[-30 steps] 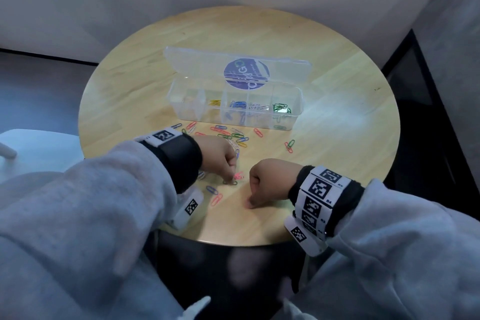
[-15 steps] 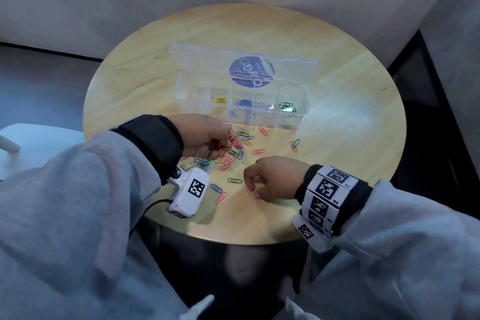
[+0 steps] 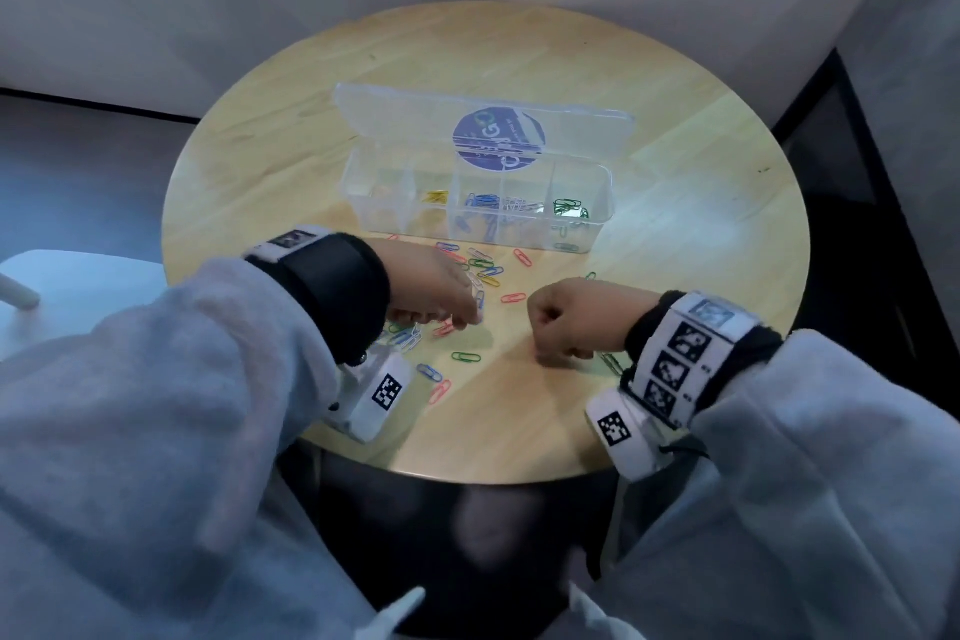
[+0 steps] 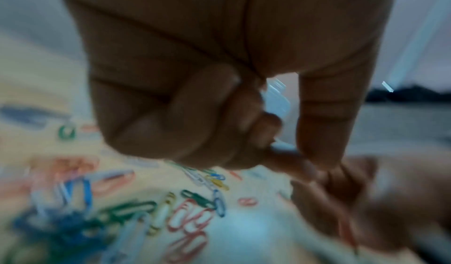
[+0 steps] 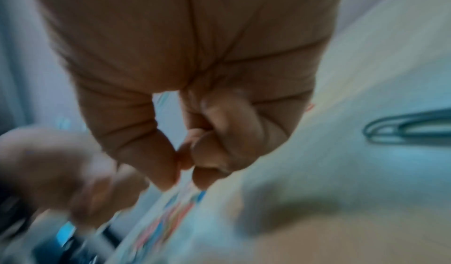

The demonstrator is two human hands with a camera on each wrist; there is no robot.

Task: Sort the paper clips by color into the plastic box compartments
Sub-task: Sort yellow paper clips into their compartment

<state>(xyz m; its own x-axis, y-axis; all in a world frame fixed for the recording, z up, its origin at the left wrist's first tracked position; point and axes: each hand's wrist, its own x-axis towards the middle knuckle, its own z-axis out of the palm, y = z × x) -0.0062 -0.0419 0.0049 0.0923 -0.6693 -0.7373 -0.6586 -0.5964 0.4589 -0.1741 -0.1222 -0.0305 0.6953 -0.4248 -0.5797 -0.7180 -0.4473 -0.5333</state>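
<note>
A clear plastic box stands open mid-table, with yellow clips, blue clips, white clips and green clips in separate compartments. Loose colored paper clips lie scattered in front of it. My left hand is palm down over the near part of the pile, fingers curled, thumb and forefinger tips together; no clip shows between them. My right hand rests as a fist on the table to the right, its fingertips touching, with nothing visible in them.
The box lid lies open behind the box. A green clip, a blue one and a red one lie between my hands, near the round table's front edge. Another green clip lies beside my right wrist.
My left hand, turned up near the box half a second ago, has come back down palm-down onto the pile. My right hand has closed into a tighter fist and shifted slightly right.
</note>
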